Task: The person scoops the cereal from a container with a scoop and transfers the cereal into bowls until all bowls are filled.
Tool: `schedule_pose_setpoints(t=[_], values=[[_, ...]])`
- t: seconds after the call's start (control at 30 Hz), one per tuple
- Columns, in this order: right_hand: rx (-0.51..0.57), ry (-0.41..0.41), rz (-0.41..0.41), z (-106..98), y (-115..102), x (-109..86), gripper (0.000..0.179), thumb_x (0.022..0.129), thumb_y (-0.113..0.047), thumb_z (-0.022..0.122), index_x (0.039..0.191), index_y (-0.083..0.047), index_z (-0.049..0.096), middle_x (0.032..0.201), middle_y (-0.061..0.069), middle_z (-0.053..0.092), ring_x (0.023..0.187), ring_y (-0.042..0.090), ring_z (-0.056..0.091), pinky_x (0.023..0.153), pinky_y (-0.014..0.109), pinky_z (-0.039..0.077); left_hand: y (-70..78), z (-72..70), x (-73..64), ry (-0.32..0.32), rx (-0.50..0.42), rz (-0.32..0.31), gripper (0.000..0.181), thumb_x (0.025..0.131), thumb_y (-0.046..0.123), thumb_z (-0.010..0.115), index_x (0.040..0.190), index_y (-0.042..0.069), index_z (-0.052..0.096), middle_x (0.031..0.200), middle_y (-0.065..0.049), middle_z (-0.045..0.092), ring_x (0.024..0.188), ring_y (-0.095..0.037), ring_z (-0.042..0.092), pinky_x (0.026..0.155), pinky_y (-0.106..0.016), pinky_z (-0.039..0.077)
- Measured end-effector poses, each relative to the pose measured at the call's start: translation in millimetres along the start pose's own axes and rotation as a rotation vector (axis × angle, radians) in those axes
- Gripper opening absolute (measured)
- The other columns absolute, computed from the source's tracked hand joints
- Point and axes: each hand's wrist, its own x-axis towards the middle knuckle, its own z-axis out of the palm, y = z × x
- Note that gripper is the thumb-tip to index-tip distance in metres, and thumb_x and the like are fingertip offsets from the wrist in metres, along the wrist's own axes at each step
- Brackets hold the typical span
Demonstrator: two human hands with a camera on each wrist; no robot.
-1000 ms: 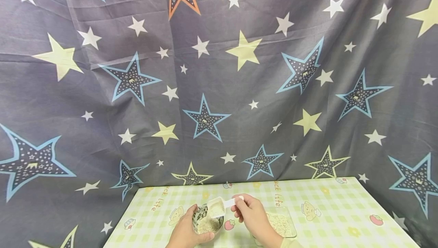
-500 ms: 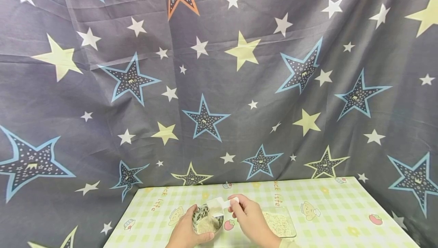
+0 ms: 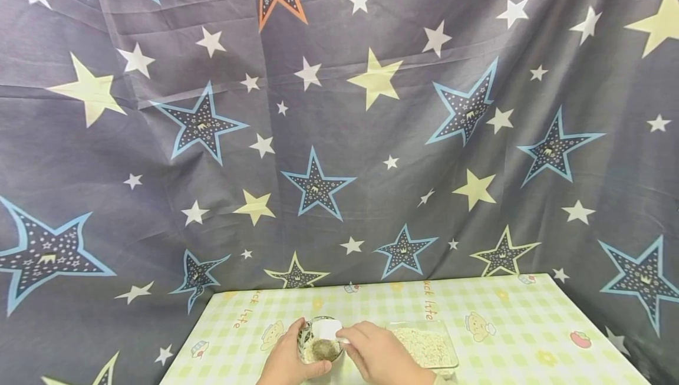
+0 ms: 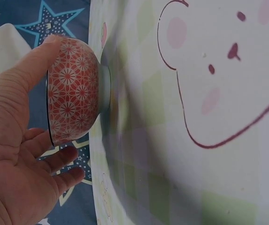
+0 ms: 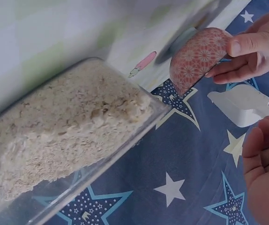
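Observation:
A small bowl, red and flower-patterned outside and dark-patterned inside, stands on the table. My left hand holds it, thumb on one side and fingers on the other. In the head view, pale flakes show in the bowl. My right hand pinches the handle of a white scoop over the bowl. In that view the scoop is tipped, its plain white outside showing. The right wrist view shows the scoop close above the bowl's rim, apart from the left hand's fingers.
A clear rectangular container of pale flakes stands right of the bowl, beside my right forearm. A green-and-white checked cloth with cartoon prints covers the table. Behind its back edge hangs a dark star-patterned curtain.
My right hand has moved down and turned, tipping the scoop over the bowl; flakes that showed in it a second ago are out of sight. My left hand stays on the bowl.

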Motion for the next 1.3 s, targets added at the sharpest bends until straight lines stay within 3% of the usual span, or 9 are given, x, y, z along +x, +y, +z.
schedule_pose_setpoints(t=[0.17,0.37,0.5,0.6,0.7,0.87,1.0,1.1,1.3], values=[[0.005,-0.04,-0.048,2,0,-2.7,0.02,0.104,-0.016,0.07,0.123,-0.013,0.07,0.102,-0.009,0.073,0.094,0.004,0.071,0.084,0.015,0.059,0.5,-0.3,0.5,-0.006,-0.006,-0.011,0.119,0.072,0.055,0.097,0.158,-0.006,0.041,0.153,-0.03,0.057,0.132,-0.056,0.059,0.101,-0.073,0.054],[0.033,-0.04,-0.041,3,-1,-3.1,0.018,0.108,-0.02,0.064,0.123,-0.013,0.071,0.103,-0.009,0.074,0.094,0.004,0.071,0.084,0.015,0.059,2.2,0.1,-0.1,-0.008,-0.009,-0.023,0.118,0.072,0.053,0.097,0.158,-0.005,0.041,0.151,-0.031,0.058,0.13,-0.056,0.06,0.098,-0.074,0.055],[0.041,-0.023,-0.007,2,-2,-2.8,0.017,0.107,-0.018,0.066,0.123,-0.013,0.071,0.103,-0.008,0.075,0.093,0.005,0.072,0.083,0.016,0.06,2.6,0.2,-0.1,-0.004,-0.014,-0.023,0.117,0.072,0.053,0.097,0.158,-0.005,0.042,0.15,-0.031,0.058,0.13,-0.056,0.06,0.098,-0.074,0.055],[0.047,-0.012,0.063,0,-4,-1.4,0.016,0.107,-0.017,0.067,0.121,-0.013,0.072,0.102,-0.008,0.076,0.092,0.005,0.073,0.082,0.018,0.061,2.4,-0.4,0.0,-0.004,-0.023,-0.021,0.117,0.072,0.053,0.097,0.158,-0.005,0.041,0.151,-0.031,0.057,0.131,-0.056,0.059,0.1,-0.074,0.054],[0.194,-0.035,0.22,-5,-7,0.9,0.016,0.109,-0.015,0.063,0.12,-0.011,0.074,0.091,-0.008,0.075,0.081,-0.001,0.069,0.076,0.017,0.06,2.0,-0.2,-0.1,-0.003,-0.018,-0.017,0.116,0.073,0.053,0.096,0.158,-0.005,0.042,0.151,-0.031,0.057,0.13,-0.056,0.06,0.1,-0.073,0.054],[0.568,-0.071,0.662,-19,-6,6.3,0.026,0.114,-0.024,0.053,0.122,-0.01,0.074,0.086,-0.005,0.075,0.073,-0.002,0.064,0.065,0.019,0.055,1.6,0.9,0.4,0.006,-0.008,-0.025,0.117,0.072,0.053,0.097,0.157,-0.004,0.043,0.15,-0.03,0.058,0.13,-0.056,0.06,0.101,-0.072,0.054],[0.756,-0.024,0.947,-29,1,7.7,0.03,0.113,-0.028,0.056,0.123,-0.006,0.074,0.091,0.006,0.077,0.071,0.005,0.065,0.061,0.021,0.057,2.1,1.5,0.8,0.001,-0.003,-0.034,0.116,0.072,0.053,0.097,0.157,-0.004,0.043,0.149,-0.03,0.059,0.13,-0.056,0.06,0.101,-0.073,0.054],[0.852,0.04,1.081,-35,8,5.3,0.03,0.111,-0.023,0.059,0.123,0.001,0.072,0.089,0.01,0.077,0.067,0.006,0.063,0.058,0.02,0.056,1.8,1.1,1.1,-0.006,-0.004,-0.042,0.116,0.072,0.053,0.097,0.157,-0.004,0.043,0.15,-0.03,0.058,0.13,-0.057,0.059,0.101,-0.074,0.053],[0.956,0.132,1.26,-53,21,-6.5,0.037,0.109,-0.021,0.06,0.13,0.008,0.067,0.084,0.002,0.076,0.067,0.008,0.063,0.058,0.019,0.054,0.2,1.9,1.7,0.0,0.001,-0.053,0.12,0.069,0.056,0.098,0.158,-0.003,0.043,0.15,-0.03,0.058,0.131,-0.057,0.059,0.103,-0.076,0.051]])
